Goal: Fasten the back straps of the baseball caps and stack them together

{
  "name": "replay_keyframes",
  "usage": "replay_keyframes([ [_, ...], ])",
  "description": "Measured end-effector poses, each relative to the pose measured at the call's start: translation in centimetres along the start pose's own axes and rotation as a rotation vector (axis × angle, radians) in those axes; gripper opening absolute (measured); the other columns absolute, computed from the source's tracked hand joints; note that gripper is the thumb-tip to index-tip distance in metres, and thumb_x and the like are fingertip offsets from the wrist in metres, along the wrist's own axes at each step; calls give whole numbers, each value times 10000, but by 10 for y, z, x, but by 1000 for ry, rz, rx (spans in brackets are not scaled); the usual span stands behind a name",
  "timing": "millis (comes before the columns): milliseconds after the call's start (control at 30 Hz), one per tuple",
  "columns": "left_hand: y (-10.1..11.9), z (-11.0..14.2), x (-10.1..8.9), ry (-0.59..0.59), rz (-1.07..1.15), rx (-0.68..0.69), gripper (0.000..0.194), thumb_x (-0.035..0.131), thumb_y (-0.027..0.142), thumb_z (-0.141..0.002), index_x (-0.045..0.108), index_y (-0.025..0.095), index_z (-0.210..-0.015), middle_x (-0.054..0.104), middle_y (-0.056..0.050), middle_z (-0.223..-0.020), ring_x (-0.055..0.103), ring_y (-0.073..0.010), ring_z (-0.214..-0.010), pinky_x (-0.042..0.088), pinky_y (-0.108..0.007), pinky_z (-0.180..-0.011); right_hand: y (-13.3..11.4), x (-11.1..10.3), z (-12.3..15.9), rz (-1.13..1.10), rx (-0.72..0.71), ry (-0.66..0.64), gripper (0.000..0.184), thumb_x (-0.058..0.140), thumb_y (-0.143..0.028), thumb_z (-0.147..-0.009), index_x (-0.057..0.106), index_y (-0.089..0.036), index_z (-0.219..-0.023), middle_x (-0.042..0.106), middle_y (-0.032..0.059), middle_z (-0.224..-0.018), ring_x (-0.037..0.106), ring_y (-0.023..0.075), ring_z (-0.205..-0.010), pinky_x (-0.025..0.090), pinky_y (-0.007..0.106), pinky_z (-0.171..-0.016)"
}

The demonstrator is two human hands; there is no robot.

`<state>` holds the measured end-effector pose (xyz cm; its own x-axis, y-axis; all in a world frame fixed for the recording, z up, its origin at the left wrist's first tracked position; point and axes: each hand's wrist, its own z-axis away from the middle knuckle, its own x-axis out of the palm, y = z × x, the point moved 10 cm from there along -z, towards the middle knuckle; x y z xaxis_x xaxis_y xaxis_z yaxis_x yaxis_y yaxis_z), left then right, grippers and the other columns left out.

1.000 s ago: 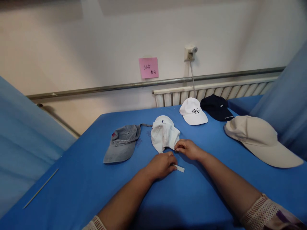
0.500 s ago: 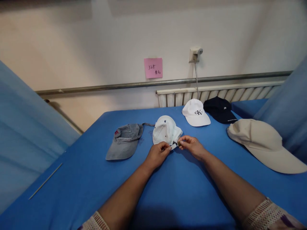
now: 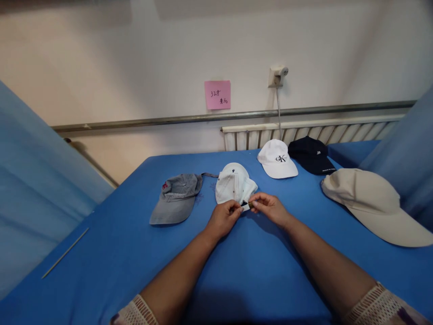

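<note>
While the left grip (image 3: pixel 222 220) pinches a white strap (image 3: pixel 245 208), the right grip (image 3: pixel 270 209) holds a small brown clip (image 3: pixel 251 205) between thumb and finger. The pale cap (image 3: pixel 230 186) lies just beyond both grips, brim pointing away. Left of the left grip sits a grey cap (image 3: pixel 176 202); beyond the right grip, to its right, a white cap (image 3: pixel 275 160); farther right, a beige cap (image 3: pixel 368 198).

Left hand (image 3: pixel 221 220): pinching with bent fingers (image 3: pixel 234 206), its back facing up
Right hand (image 3: pixel 272 210): pinching too, close to the left hand
Left arm (image 3: pixel 177 271): reaches forward, slanting right
Right arm (image 3: pixel 326 264): reaches forward, slanting left
</note>
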<state>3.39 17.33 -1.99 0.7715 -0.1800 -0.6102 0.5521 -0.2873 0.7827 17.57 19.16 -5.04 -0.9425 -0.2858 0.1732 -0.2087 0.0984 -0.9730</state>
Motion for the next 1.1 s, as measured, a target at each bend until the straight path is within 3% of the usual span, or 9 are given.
replay_keyframes([
  [367, -1, 1, 3, -4, 41, 7, 232, 555, 357, -847, 663, 155, -810, 645, 7, -716, 523, -109, -606, 373, -216, -568, 4, 5, 2, 17, 8, -52, 251, 743, -389, -733, 688, -205, -895, 668, 16, -826, 624, 130, -659, 500, 289, -645],
  [567, 2, 2, 9, -19, 41, 55, 217, 543, 352, -868, 653, 168, -836, 665, -3, -759, 569, -124, -664, 405, -226, -611, 10, 18, 5, 12, 28, -111, 265, 730, -395, -754, 676, -203, -929, 674, 19, -818, 624, 132, -696, 507, 296, -685],
  [733, 1, 3, 8, 19, 55, 49, 190, 560, 341, -864, 581, 189, -976, 656, 9, -797, 580, -117, -652, 417, -225, -608, 15, 14, 3, -98, 87, -36, 320, 767, -430, -710, 650, -201, -899, 673, 16, -802, 637, 140, -674, 512, 297, -648],
  [933, 23, 5, 6, -26, -174, 164, 363, 647, 360, -813, 578, 229, -1144, 658, -7, -885, 575, -149, -745, 424, -263, -688, 19, 14, 5, -150, 128, -26, 289, 767, -437, -710, 650, -179, -767, 656, 1, -716, 584, 111, -612, 476, 274, -635],
  [1100, 41, 9, 10, -31, -374, 314, 236, 593, 347, -870, 639, 227, -1068, 677, -49, -942, 584, -201, -880, 398, -328, -796, 15, 14, 6, -62, 123, -22, 306, 760, -463, -704, 691, -171, -763, 658, 12, -717, 568, 122, -641, 455, 277, -648],
])
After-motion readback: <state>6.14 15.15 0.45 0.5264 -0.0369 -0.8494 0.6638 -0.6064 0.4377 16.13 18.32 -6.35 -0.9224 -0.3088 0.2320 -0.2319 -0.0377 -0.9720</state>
